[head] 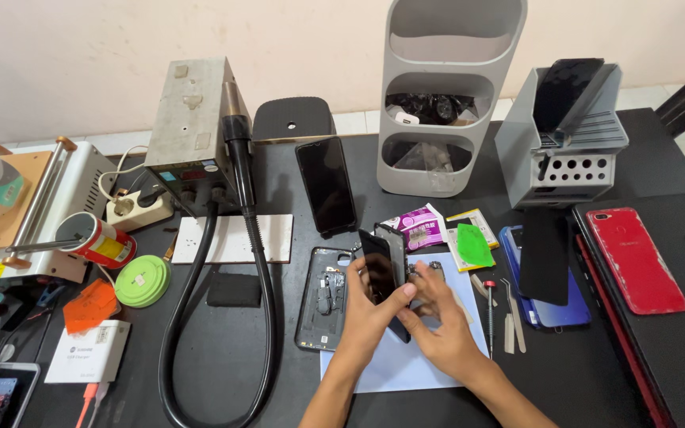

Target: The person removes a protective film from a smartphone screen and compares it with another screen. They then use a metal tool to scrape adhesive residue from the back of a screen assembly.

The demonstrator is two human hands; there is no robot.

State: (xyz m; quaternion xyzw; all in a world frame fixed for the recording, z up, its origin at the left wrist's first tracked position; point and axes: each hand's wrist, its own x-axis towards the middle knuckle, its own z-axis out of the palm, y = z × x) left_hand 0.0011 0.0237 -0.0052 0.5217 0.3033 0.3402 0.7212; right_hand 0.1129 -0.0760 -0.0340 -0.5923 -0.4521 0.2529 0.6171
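Observation:
My left hand (366, 317) and my right hand (438, 325) together hold a black phone (380, 265) tilted upright over a light blue sheet (390, 361). Its dark screen panel stands slightly apart from the body behind it at the top edge. Left-hand fingers wrap the phone's lower part; the right thumb and fingers press on its lower right side. An opened phone back shell (323, 297) with exposed parts lies flat just left of my left hand.
A hot-air station (192, 127) with a black hose (259, 317) stands at left. A grey organiser (445, 95), a tool holder (564, 143), a red phone (636, 257), a blue phone (549, 309), tweezers (513, 325), a screwdriver (490, 309) and packets (445, 234) surround the work spot.

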